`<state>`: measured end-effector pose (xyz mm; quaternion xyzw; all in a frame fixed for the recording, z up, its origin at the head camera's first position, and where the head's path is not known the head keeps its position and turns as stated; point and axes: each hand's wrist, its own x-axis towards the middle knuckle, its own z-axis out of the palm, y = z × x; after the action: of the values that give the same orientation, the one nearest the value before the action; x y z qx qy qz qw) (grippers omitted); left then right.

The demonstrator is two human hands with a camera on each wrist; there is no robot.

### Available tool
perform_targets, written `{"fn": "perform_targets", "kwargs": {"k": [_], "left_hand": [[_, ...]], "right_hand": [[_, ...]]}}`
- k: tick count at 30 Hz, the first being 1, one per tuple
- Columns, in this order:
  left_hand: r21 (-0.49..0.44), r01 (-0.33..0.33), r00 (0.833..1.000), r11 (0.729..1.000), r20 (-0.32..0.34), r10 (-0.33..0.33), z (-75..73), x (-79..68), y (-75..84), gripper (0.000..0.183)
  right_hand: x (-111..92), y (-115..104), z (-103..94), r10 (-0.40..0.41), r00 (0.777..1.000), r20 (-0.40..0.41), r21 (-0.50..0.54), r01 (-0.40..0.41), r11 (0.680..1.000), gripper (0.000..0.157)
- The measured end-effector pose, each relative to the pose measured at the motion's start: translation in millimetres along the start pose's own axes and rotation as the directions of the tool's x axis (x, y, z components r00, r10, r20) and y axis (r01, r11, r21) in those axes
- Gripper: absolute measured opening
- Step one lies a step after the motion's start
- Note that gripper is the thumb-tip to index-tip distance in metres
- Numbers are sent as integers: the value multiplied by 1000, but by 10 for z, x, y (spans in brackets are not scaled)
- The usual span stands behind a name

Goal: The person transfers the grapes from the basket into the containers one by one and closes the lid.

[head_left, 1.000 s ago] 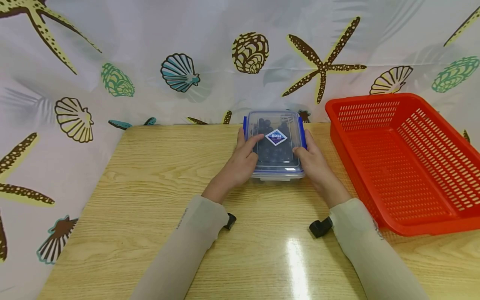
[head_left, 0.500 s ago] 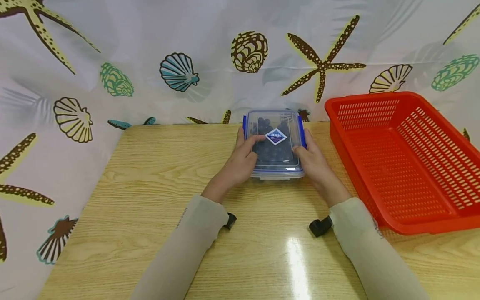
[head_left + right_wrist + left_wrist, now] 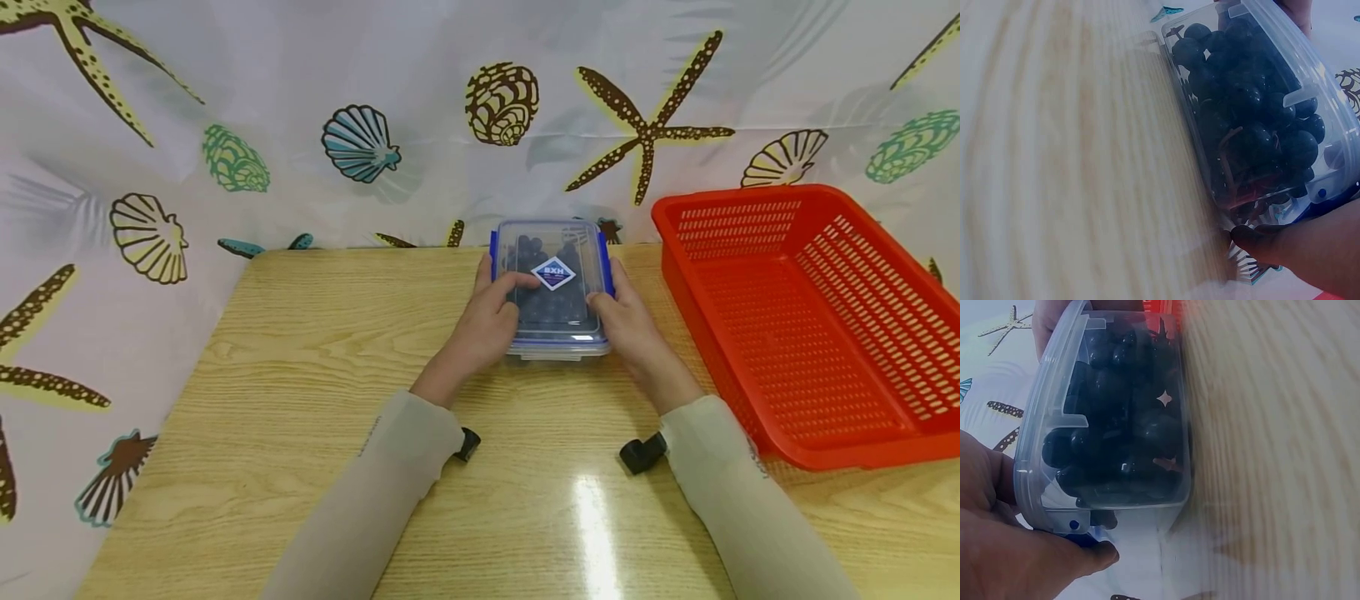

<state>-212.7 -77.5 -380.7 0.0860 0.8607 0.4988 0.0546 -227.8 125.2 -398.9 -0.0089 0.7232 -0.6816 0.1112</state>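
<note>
A clear food container [image 3: 558,321] with a transparent lid, blue side latches and a diamond label stands near the table's back edge. Dark grapes [image 3: 1250,100] with thin stems fill it. My left hand [image 3: 483,321] holds the container's left side, its bent index finger lying across the lid up to the label. On the opposite side my right hand [image 3: 626,317] grips the edge, thumb on the lid and fingers along the blue latch. In the left wrist view, one digit of the left hand [image 3: 1016,544] lies against the blue latch [image 3: 1082,539]. Fingers beneath the rim are partly hidden.
A large red plastic basket [image 3: 795,333] with slotted walls stands right of the container, close to the right forearm. The wooden table [image 3: 315,375] reaches back to a white curtain [image 3: 435,67] printed with shells and starfish. Black wrist cameras [image 3: 642,455] sit below both cuffs.
My left index finger has slid slightly right over the lid, onto the label's edge. The left wrist has shifted a little right too. My right hand keeps its place on the container.
</note>
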Motion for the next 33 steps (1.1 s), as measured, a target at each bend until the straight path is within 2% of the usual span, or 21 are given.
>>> {"fn": "perform_targets", "kwargs": {"k": [4,14,19,25,29,33], "left_hand": [[8,-2,1000,1000,-2,2,12,-1,2,44],[46,-2,999,999,45,0,17,-4,1,45],[75,1,998,997,63,-6,12,0,-7,47],[119,-16,995,993,101,4,-45,-12,-33,54],[192,-7,996,981,94,-12,-95,-19,-29,58],[242,0,996,970,92,-22,-144,-39,-15,61]], "right_hand": [[-7,-3,-9,11,1000,-4,-6,-11,1000,75],[-30,6,-42,7,1000,1,-4,-7,1000,74],[-38,0,-85,6,1000,18,-38,-6,999,75],[-56,-26,-150,30,999,38,-179,-23,984,77],[-71,-53,-167,26,999,22,-320,-18,947,77],[-82,-75,-161,-19,1000,9,-422,21,907,78]]}}
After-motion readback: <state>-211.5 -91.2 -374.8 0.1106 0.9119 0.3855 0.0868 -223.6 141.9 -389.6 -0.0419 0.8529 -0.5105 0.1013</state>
